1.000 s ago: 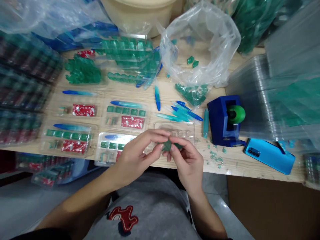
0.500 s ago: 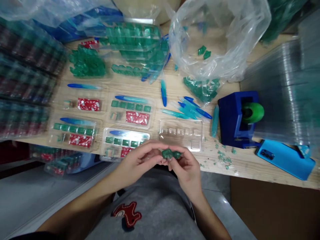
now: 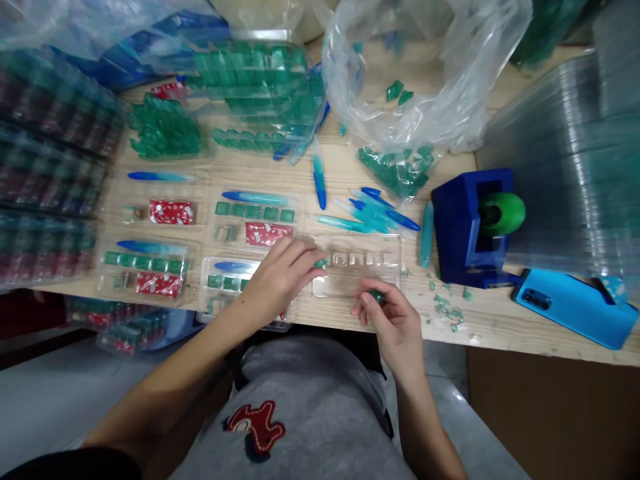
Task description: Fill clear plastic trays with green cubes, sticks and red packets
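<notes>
— Head view first: what are the hands doing?

— The left hand (image 3: 283, 273) reaches over the near edge of the tabletop (image 3: 345, 170), fingers curled together and pinching a small green piece (image 3: 321, 264) at the left end of an empty clear tray (image 3: 357, 273). The piece sits right at the tray's row of small pockets; whether it already rests in one I cannot tell.

— And the right?

— The right hand (image 3: 393, 320) hangs just below the tray's near edge, loosely closed, with a second green piece (image 3: 377, 295) caught between thumb and fingertips. The two hands are apart, the tray's corner between them.

— What lies around them?

— Left of the clear tray lie filled trays (image 3: 250, 223), each with a row of green pieces, a blue pen and a red-and-white packet. One of them (image 3: 225, 283) lies partly under the left forearm. Behind the clear tray is a loose heap of blue pens (image 3: 373, 217); right of that, a blue tape dispenser (image 3: 463, 227) with a green roll (image 3: 503, 213), and a blue phone (image 3: 575, 307) face down near the tabletop's edge. A clear plastic bag (image 3: 425, 87) with green pieces inside stands at the back, and green crumbs (image 3: 445, 310) are scattered just in front of the dispenser.

— Any writing or brand you can read?

— None. The red packets carry white marks, but they are too small and blurred to read. The grey shirt (image 3: 310, 407) shows a red emblem, no legible letters.
</notes>
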The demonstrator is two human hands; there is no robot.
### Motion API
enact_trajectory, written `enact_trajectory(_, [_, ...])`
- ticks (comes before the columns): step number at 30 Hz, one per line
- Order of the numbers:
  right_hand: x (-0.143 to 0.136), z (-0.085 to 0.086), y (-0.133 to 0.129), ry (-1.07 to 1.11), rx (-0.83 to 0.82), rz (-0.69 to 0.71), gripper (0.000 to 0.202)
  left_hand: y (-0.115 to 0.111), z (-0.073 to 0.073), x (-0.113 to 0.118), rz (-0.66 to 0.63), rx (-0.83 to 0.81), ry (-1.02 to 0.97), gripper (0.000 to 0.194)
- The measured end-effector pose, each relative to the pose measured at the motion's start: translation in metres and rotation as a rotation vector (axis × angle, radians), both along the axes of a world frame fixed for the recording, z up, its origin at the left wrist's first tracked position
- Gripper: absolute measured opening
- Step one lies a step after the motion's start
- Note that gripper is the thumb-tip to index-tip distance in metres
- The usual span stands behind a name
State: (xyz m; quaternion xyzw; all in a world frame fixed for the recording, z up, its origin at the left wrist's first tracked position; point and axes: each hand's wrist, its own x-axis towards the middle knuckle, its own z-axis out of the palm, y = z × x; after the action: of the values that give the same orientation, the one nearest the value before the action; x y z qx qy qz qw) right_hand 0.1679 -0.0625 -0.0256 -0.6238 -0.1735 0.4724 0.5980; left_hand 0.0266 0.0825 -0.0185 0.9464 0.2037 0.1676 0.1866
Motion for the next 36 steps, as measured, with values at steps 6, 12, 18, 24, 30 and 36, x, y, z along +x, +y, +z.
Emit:
enact_trajectory(6, [-0.001,-0.009,-0.004,-0.025,0.008,0.004,0.022,0.004,-0.009,0.006,-0.084,0.032,0.107,0.02])
enact_trajectory(12, [-0.002,-0.013,-0.006,0.048,0.041,0.02,0.026,0.006,-0.008,0.003,-0.127,-0.068,0.169,0.024])
enact_trajectory(18, [-0.007,0.004,0.002,0.233,0.152,-0.098,0.019,-0.01,0.02,0.006,-0.076,-0.249,-0.009,0.025])
enact_trajectory(24, [-0.007,0.019,0.007,0.143,0.151,-0.033,0.021,-0.025,0.037,0.011,-0.108,-0.315,-0.073,0.025])
enact_trajectory(30, [-0.005,0.019,0.006,0.141,0.131,0.006,0.017,-0.025,0.041,0.008,-0.105,-0.381,-0.059,0.013])
enact_trajectory(36, [-0.006,0.018,0.005,0.146,0.094,0.047,0.013,-0.03,0.04,0.011,-0.165,0.104,-0.052,0.017])
